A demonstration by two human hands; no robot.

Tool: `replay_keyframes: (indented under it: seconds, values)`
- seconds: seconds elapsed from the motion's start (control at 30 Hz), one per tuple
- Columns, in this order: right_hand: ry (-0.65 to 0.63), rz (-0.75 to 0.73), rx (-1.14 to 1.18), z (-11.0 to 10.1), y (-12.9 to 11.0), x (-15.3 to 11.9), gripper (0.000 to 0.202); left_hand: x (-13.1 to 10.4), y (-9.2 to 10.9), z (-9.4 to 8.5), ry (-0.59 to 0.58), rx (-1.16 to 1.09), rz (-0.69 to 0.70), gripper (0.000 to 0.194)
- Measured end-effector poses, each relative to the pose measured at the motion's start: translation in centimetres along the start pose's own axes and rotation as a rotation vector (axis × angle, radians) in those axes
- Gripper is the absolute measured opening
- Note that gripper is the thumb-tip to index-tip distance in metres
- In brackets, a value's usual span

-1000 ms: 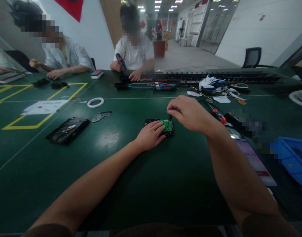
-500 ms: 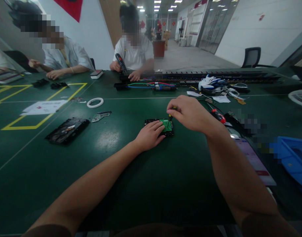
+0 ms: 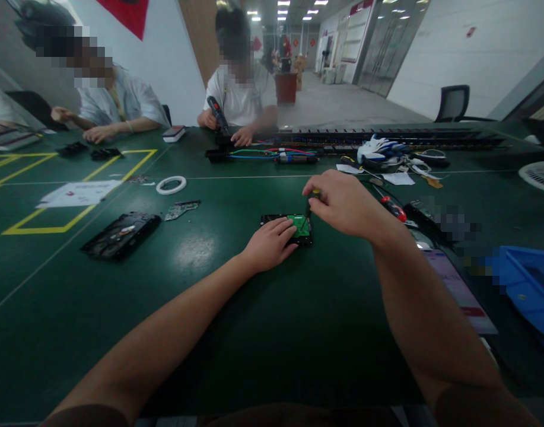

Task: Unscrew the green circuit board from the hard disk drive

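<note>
A hard drive lies on the green table with its green circuit board facing up. My left hand rests flat over the drive's left part, fingers stretched across the board and thumb by the near edge; it hides much of the drive. In my right hand is a small yellow and black screwdriver, gripped by the handle. Its thin shaft slants down to the board, just right of my left fingertips. Whether the tip sits in a screw is too small to tell.
At left lie another black drive body, a loose circuit board and a white ring. To the right are a red-black screwdriver, a phone and a blue bin. Across the table a co-worker holds a power driver.
My right hand has shifted very slightly and its fingers have turned a little around the screwdriver handle. My left hand and the hard drive have stayed in place.
</note>
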State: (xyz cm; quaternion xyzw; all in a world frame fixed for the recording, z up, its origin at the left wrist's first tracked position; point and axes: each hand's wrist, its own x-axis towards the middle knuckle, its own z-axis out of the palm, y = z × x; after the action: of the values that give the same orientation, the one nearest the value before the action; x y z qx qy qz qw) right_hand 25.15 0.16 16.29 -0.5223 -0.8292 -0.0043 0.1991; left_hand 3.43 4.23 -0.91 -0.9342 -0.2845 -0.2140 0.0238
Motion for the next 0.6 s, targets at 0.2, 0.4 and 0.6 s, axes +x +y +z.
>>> replay_keyframes:
  seconds: [0.2,0.4,0.6]
  values:
    - [0.005,-0.003,0.028,-0.10,-0.08,-0.07,0.031,-0.01,-0.03,-0.13,-0.013,-0.008,-0.003,0.049]
    - [0.013,-0.001,0.030,-0.04,-0.18,-0.06,0.024,-0.01,-0.04,-0.08,-0.017,0.002,-0.013,0.048]
    - [-0.002,-0.028,0.022,0.18,0.07,0.10,0.017,0.07,0.05,-0.08,-0.021,-0.005,-0.016,0.048]
